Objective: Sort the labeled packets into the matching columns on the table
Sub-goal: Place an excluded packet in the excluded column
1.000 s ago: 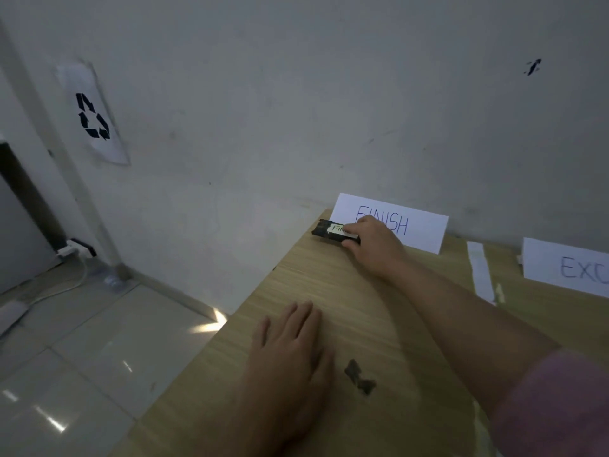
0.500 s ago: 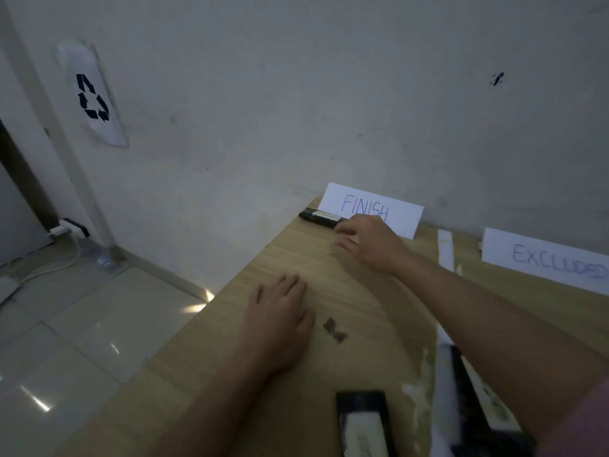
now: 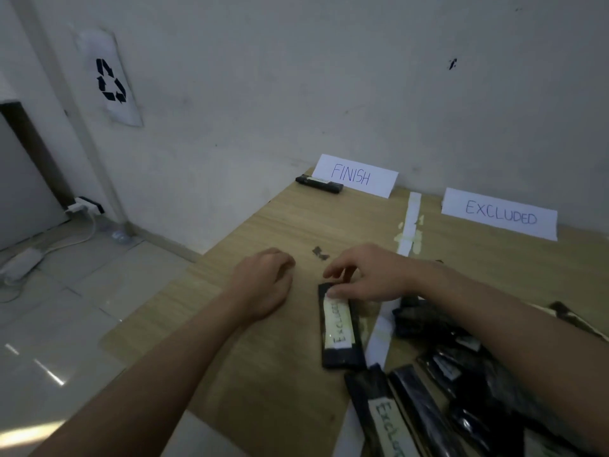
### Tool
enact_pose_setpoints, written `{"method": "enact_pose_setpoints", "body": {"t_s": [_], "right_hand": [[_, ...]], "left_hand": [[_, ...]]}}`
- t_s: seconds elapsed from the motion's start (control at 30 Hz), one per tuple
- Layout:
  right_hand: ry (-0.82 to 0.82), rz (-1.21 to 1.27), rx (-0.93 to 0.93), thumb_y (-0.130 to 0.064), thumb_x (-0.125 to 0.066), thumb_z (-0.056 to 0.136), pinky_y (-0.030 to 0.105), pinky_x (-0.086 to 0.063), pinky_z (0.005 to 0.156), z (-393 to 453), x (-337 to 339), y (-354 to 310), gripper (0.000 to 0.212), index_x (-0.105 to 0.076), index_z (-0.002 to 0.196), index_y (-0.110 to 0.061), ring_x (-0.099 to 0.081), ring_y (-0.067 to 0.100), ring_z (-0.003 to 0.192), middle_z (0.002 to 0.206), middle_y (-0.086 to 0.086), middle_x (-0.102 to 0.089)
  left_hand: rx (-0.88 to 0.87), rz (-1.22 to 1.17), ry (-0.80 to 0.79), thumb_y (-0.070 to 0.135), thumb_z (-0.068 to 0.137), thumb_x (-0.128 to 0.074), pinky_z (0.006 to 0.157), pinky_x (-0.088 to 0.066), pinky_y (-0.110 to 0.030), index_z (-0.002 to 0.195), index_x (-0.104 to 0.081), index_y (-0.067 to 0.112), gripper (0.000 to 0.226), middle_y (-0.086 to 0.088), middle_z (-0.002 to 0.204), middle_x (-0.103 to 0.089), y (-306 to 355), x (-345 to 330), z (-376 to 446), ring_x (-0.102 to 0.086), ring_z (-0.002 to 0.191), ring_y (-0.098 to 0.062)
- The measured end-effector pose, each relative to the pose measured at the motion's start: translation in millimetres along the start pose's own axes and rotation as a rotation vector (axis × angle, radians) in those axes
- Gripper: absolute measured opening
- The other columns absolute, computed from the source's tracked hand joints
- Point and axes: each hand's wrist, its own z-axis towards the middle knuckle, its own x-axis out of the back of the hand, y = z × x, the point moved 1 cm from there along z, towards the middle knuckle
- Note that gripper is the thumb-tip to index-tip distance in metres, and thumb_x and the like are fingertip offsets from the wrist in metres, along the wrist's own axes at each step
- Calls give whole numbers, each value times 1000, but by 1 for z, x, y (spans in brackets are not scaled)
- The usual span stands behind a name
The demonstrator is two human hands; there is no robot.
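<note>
Head: packet (image 3: 341, 328) lengthwise, seemingly wallward.

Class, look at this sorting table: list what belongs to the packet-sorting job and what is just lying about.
Job: FINISH sign; EXCLUDED sign; packet by FINISH sign; Excluded packet under right hand; packet pile; tape divider.

Lying about: recycling poster; charger.

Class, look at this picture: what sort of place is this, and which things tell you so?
Probably a plain indoor room set up as a sorting station: a wooden table against a bare wall, paper signs reading FINISH and EXCLUDED, and a recycling poster.
</note>
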Motion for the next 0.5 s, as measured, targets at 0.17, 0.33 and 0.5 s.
{"method": "enact_pose_setpoints", "body": {"t_s": [0.17,0.33,0.5], "right_hand": [[13,45,-117,-35,-66,81,26,-45,87,-20,-5,-12,56,-48,130,-17,-54,16,106,120,2,-57],[421,507,-215,-13,-71,77,21,-49,68,-47,19,-10,33,-58,107,-18,-59,16,92,100,1,-58],[747,1158,-313,1,-66,80,30,-58,69,-81,39,7,37,-46,111,-5,-65,25,90,107,15,-55]], "left_hand": [[-5,1,-2,25,93,-44,91,-44,-32,117,-59,15,30,-3,119,-60,14,5,-19,-54,108,-19],[50,-320,29,28,95,-45,77,-43,-25,112,-62,13,29,-3,107,-66,40,10,-26,-59,93,-13],[191,-824,-3,36,94,-44,68,-46,-26,110,-62,13,33,-2,96,-68,75,17,-20,-66,84,-17]]}}
